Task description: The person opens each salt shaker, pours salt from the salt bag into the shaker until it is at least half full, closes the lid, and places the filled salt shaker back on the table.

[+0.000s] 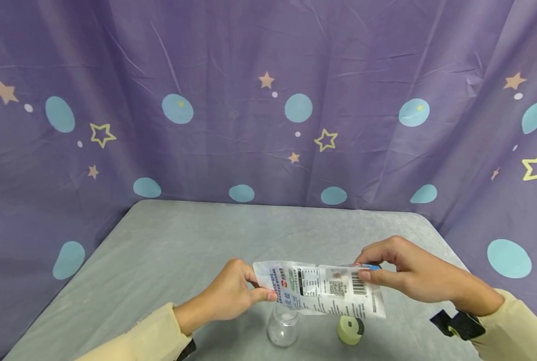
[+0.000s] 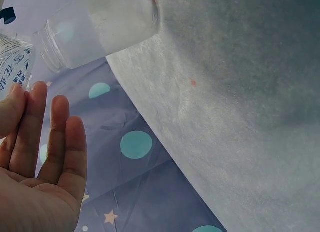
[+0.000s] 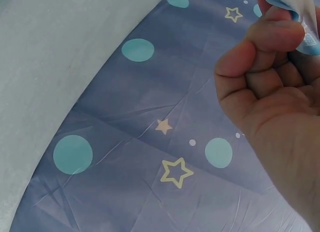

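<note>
A white printed plastic salt bag [image 1: 313, 288] with a barcode lies stretched sideways between both hands in the head view. My left hand [image 1: 234, 293] pinches its left end between thumb and fingers. At the upper right corner, my right hand [image 1: 413, 273] grips the bag, where a blue patch shows. Directly below the bag's left part stands a clear jar [image 1: 283, 331], its top partly hidden by the bag. To the jar's right sits a round yellow-green lid [image 1: 348, 331] with a dark part. The left wrist view shows the jar [image 2: 105, 27] without a lid, near the bag [image 2: 15, 64].
A grey cloth-covered table [image 1: 205, 235] spreads out beneath the hands. Behind it and along both sides hangs a purple curtain [image 1: 232, 65] patterned with stars and blue dots.
</note>
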### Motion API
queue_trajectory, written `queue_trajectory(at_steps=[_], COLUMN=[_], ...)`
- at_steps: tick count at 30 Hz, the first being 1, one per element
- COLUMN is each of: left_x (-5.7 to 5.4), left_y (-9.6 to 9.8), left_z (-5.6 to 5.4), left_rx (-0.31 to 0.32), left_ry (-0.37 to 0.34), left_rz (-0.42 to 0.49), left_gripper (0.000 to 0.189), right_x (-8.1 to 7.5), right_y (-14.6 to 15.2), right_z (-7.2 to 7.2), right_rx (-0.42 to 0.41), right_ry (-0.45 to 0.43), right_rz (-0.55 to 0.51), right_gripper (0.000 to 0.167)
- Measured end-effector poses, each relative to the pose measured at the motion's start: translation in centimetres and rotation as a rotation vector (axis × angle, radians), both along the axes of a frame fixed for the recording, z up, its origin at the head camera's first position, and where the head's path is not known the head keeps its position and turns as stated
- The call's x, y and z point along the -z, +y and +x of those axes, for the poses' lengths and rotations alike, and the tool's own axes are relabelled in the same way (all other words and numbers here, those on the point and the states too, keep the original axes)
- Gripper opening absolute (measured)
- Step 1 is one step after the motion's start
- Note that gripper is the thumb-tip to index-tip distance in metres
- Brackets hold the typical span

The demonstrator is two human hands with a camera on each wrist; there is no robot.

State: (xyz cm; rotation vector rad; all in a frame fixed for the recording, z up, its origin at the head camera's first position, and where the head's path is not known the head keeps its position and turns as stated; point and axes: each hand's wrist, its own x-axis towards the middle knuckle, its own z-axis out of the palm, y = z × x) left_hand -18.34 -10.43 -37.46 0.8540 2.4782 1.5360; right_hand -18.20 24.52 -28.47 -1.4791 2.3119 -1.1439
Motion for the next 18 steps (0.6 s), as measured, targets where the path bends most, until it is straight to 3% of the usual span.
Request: queue_trajectory(at_steps=[18], left_x=[0.24], left_y=[0.11], left_z=[-0.11], left_rx=[0.009], left_ry=[-0.025], left_rz=[-0.024], left_gripper=[0.008], right_x=[0.4], right_y=[-0.2], right_z=[0.25], right_rx=[0.032], right_ry=[0.043], right_rz=[-0.002], right_gripper=[0.024])
